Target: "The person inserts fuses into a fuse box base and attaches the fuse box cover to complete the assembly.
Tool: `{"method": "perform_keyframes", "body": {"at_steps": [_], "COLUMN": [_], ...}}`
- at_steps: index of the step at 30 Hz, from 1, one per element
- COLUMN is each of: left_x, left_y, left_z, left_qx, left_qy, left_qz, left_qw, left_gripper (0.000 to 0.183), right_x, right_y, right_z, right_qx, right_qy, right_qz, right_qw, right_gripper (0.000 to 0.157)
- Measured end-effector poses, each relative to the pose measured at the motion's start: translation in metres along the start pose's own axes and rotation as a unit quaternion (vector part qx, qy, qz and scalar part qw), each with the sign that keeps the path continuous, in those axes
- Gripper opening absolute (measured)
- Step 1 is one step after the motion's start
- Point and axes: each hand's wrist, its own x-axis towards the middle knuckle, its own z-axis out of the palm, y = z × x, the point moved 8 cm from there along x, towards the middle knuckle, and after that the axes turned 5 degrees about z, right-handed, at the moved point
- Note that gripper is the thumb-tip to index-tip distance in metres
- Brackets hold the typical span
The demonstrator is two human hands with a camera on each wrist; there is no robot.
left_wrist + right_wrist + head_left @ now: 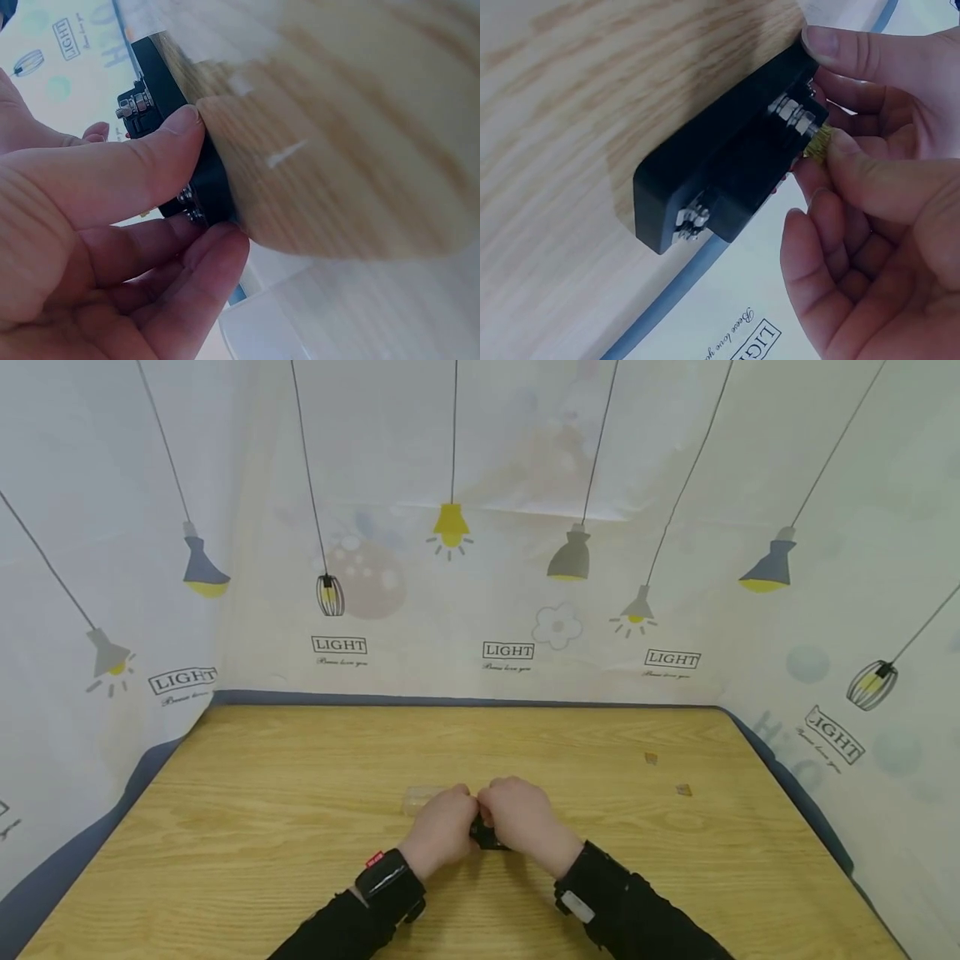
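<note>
Both hands meet near the middle of the table, around a small black block (487, 838). In the right wrist view the black block (718, 146) has a wide flange, a narrower raised part and silver bolts with nuts; its other face is hidden. My left hand (444, 827) grips one end of it, with the thumb on the flange and fingers beneath in the left wrist view. My right hand (900, 210) pinches a small gold-coloured ridged piece (818, 144) against the raised part, beside a bolt. Whether that piece is attached cannot be seen.
A clear plastic box (417, 798) lies on the wooden table (300, 760) just beyond the left hand. Two small brownish square pieces (651, 759) lie at the right. Lamp-patterned sheets (420, 677) rise along the back and both sides.
</note>
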Motion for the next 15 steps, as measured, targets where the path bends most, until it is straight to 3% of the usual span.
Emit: {"method": "perform_keyframes", "body": {"at_steps": [15], "left_x": [-0.0011], "left_y": [0.0036], "left_z": [-0.0041], "left_qx": [0.003], "left_qy": [-0.001], "left_qz": [0.007], "left_qw": [1.0000], "left_gripper": [0.025], "right_x": [-0.0045], "right_y": [0.0079], "right_z": [-0.0009], "right_qx": [0.074], "right_qy": [0.002], "right_qz": [-0.013], "right_qw": [0.997], "right_gripper": [0.009]}}
